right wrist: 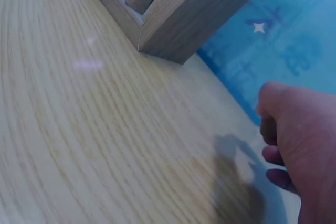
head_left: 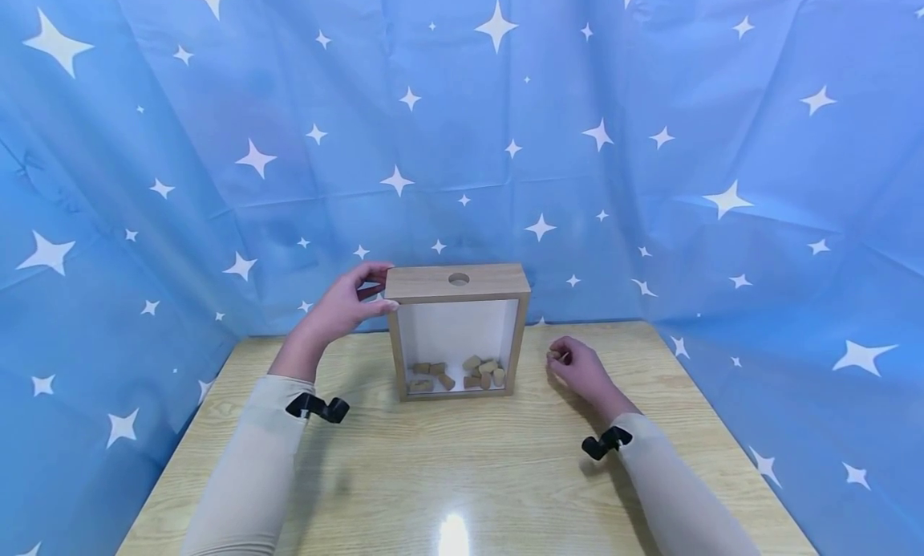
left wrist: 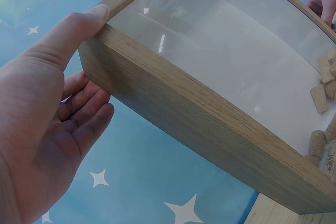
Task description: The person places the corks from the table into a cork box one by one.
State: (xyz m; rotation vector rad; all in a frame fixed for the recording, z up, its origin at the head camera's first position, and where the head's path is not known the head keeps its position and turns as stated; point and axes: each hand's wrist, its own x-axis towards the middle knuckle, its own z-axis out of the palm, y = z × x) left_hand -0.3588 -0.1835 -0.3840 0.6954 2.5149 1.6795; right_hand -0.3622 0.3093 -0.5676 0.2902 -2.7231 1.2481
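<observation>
A shallow wooden box [head_left: 458, 282] with a clear front and a round hole in its top stands upright on the table. Several wine corks [head_left: 472, 371] lie at its bottom, loosely in two groups. My left hand [head_left: 348, 301] grips the box's upper left corner; its thumb presses the front edge, as the left wrist view shows, and the fingers are behind. To the right of the box, just above the table, my right hand [head_left: 581, 369] pinches a cork [right wrist: 269, 130] between thumb and curled fingers. Most of that cork is hidden by the hand.
The light wood-grain table [head_left: 433, 452] ends at a blue curtain [head_left: 462, 139] with white stars, which hangs behind it and on both sides. A black wrist mount [head_left: 318, 407] sits on the left sleeve, another mount [head_left: 606, 441] on the right.
</observation>
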